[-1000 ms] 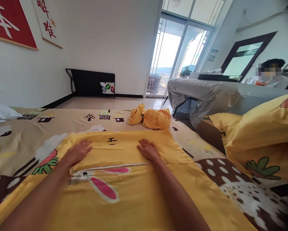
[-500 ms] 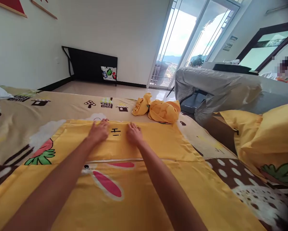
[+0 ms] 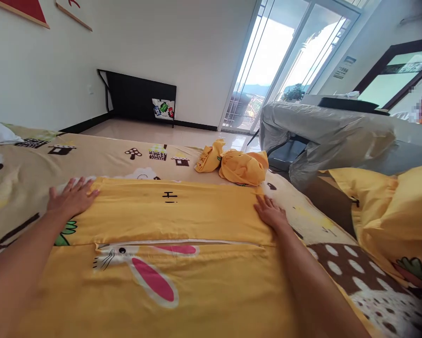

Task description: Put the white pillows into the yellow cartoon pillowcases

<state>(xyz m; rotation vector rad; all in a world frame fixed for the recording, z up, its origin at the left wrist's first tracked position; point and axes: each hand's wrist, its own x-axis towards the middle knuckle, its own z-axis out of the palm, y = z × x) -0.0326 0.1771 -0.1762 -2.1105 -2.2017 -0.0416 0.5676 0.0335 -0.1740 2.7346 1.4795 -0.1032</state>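
A yellow pillowcase [image 3: 211, 286] with a rabbit print and the letters "Hi" lies spread flat on the patterned blanket [image 3: 101, 155]. A long slit with a white edge crosses it, below the "Hi". My left hand [image 3: 72, 199] rests with fingers spread on its far left corner, partly over the blanket. On the far right corner lies my right hand [image 3: 271, 212], fingers apart and flat. Both hands touch the cloth and hold nothing. My left forearm covers part of a carrot print.
Beyond the pillowcase sits a bunched yellow cloth bundle [image 3: 242, 165]. To the right is a yellow pillow [image 3: 397, 216]. A plastic-covered piece of furniture [image 3: 337, 131] stands behind it. A black panel [image 3: 136, 98] leans on the wall. Someone is partly visible at the right edge.
My hands have moved apart from beside the "Hi" print, the left one to the far left corner, the right one to the far right corner. The view has shifted slightly.
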